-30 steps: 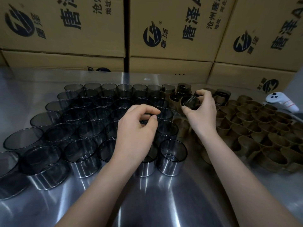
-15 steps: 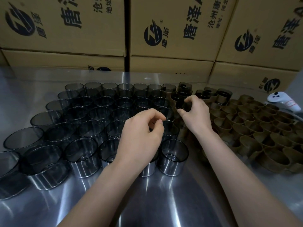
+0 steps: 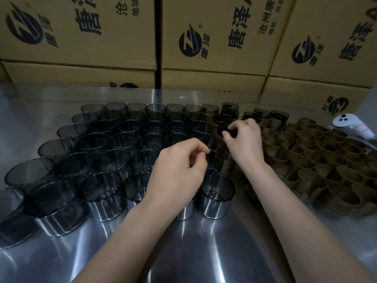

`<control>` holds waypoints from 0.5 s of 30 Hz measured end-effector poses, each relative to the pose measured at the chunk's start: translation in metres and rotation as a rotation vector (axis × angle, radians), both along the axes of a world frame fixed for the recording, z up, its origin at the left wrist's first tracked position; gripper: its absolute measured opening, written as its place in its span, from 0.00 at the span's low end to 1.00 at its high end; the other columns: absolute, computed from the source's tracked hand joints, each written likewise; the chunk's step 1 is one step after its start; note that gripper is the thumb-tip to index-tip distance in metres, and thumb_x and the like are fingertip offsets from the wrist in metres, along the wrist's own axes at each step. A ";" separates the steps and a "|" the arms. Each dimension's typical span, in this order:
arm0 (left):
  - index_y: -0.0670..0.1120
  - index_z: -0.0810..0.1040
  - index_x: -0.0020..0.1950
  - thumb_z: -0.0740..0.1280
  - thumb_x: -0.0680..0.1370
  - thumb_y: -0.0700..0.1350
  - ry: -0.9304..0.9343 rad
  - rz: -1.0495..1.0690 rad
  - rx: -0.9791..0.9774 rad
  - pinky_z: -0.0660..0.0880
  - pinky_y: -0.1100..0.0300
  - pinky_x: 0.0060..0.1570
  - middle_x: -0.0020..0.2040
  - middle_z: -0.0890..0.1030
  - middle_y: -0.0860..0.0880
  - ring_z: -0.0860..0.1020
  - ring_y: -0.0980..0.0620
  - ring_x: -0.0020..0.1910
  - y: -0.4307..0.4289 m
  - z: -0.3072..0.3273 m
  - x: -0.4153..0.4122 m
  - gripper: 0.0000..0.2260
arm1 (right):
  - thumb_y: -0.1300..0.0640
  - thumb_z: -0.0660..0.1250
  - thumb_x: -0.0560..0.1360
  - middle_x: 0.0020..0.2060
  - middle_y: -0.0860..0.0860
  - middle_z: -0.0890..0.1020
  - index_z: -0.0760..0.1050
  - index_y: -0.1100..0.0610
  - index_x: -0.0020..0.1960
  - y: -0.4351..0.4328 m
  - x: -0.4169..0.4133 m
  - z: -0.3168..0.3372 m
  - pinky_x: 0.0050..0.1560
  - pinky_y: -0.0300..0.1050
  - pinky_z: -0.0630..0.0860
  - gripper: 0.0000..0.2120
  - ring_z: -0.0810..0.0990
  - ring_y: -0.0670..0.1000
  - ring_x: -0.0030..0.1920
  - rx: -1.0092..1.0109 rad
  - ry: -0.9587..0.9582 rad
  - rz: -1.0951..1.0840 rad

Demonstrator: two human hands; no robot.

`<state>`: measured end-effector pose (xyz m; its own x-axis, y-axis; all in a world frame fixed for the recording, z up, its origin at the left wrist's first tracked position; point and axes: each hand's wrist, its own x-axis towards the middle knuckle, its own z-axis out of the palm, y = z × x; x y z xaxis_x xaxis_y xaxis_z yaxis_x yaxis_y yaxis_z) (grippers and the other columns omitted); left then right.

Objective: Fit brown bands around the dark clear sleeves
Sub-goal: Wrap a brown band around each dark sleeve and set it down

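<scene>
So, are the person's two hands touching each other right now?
Apart. The head view shows a plain gap between the left hand and the right hand, with a dark sleeve visible through it. The right hand grips a banded sleeve.

Upright dark clear sleeves on worktop, brown bands right of them, left grip curled above their near-right corner, right grip pinching banded sleeve at their right edge
</scene>
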<state>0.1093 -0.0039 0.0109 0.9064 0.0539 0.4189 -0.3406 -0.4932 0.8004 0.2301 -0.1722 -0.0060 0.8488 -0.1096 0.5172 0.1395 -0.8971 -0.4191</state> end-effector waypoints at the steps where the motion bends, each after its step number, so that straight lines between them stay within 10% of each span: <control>1: 0.54 0.82 0.46 0.67 0.78 0.42 0.001 -0.003 -0.003 0.73 0.61 0.36 0.36 0.82 0.56 0.78 0.56 0.35 0.000 0.000 0.000 0.08 | 0.53 0.68 0.78 0.56 0.56 0.74 0.79 0.57 0.58 0.000 -0.001 0.001 0.63 0.49 0.69 0.12 0.71 0.57 0.62 -0.003 -0.027 -0.024; 9: 0.55 0.82 0.46 0.66 0.79 0.43 -0.015 -0.021 0.029 0.76 0.55 0.36 0.35 0.81 0.55 0.77 0.54 0.34 0.000 -0.001 0.000 0.08 | 0.55 0.63 0.79 0.37 0.50 0.81 0.81 0.55 0.53 -0.002 -0.001 -0.002 0.38 0.41 0.73 0.09 0.81 0.50 0.38 0.129 0.093 0.027; 15: 0.54 0.82 0.46 0.67 0.78 0.42 -0.031 -0.051 0.054 0.77 0.58 0.38 0.36 0.81 0.56 0.79 0.57 0.36 -0.001 0.001 -0.002 0.07 | 0.56 0.62 0.80 0.45 0.52 0.83 0.79 0.57 0.62 -0.001 0.000 -0.004 0.39 0.40 0.77 0.14 0.80 0.46 0.37 0.172 0.090 0.056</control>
